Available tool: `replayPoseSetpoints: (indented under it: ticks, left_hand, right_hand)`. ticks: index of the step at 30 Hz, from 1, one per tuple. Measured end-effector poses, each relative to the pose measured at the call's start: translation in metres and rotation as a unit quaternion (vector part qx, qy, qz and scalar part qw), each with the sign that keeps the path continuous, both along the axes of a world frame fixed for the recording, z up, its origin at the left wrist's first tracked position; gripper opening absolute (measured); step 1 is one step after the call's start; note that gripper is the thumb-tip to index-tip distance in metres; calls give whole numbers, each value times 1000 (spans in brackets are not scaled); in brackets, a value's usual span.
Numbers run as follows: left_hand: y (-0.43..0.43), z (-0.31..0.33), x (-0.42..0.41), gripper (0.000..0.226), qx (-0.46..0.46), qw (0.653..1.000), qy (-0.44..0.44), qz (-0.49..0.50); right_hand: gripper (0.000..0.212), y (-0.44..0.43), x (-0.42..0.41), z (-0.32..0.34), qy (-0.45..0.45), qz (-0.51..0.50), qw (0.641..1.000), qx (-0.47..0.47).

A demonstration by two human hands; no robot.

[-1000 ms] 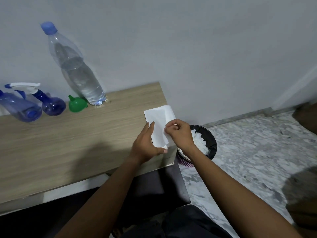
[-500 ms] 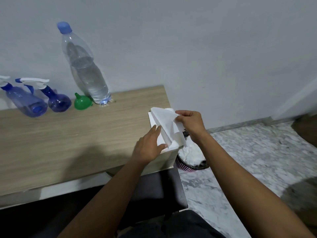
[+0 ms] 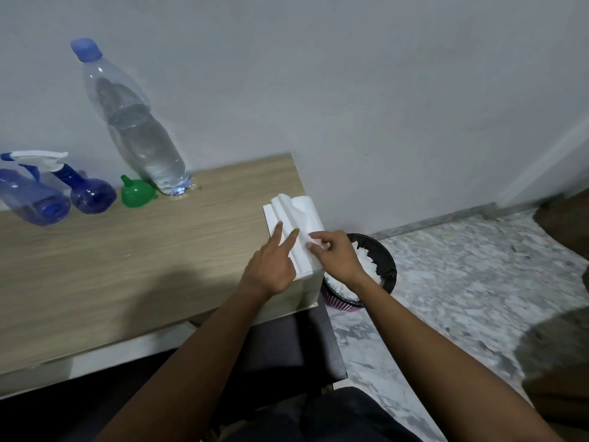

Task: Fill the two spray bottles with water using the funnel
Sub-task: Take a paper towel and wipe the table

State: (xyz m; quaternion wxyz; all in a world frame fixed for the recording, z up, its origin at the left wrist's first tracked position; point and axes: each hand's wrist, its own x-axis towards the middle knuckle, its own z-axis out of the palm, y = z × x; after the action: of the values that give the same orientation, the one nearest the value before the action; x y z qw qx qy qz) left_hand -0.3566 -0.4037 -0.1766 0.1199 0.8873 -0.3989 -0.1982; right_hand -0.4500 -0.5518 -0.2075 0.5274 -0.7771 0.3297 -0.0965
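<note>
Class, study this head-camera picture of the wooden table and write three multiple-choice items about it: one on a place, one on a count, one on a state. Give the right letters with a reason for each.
1. Where does the small green plastic funnel stand?
A. Between the round blue spray bottle and the tall clear water bottle
B. In the black waste bin
C. On the marble floor

2. How many blue spray bottles are on the light wooden table?
A. One
B. Two
C. Four

3. What state is the tall clear water bottle in?
A. Lying open on its side
B. Upright with its blue cap on
C. Held in the right hand

Answers:
1 A, since the funnel sits between those two at the back of the table.
2 B, as the round one and the second blue spray bottle are the only ones.
3 B, as the cap tops it while the left hand and right hand handle the white paper towel.
</note>
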Motion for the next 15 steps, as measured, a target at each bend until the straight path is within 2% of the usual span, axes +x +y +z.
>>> replayPoseSetpoints:
  ticks: [3, 6, 8, 10, 12, 15]
  left_hand:
    - [-6, 0, 0, 51, 35, 999, -23, -5]
    - [-13, 0, -4, 47, 55, 998, -20, 24]
    - [-17, -4, -5, 50, 44, 998, -15, 43]
    - [-17, -8, -3, 51, 25, 998, -19, 60]
    - [-17, -9, -2, 50, 9, 996, -45, 73]
    - [-19, -5, -6, 53, 15, 995, -62, 78]
  right_hand:
    - [25, -3, -4, -7, -45, -120, 987, 95]
    - [37, -7, -7, -9, -2, -207, 958, 201]
    - [45, -9, -8, -12, 71, -210, 938, 267]
    - [49, -10, -8, -18, 108, -198, 923, 311]
    - [50, -9, -7, -24, 92, -223, 900, 364]
    - [37, -6, -11, -20, 72, -235, 882, 401]
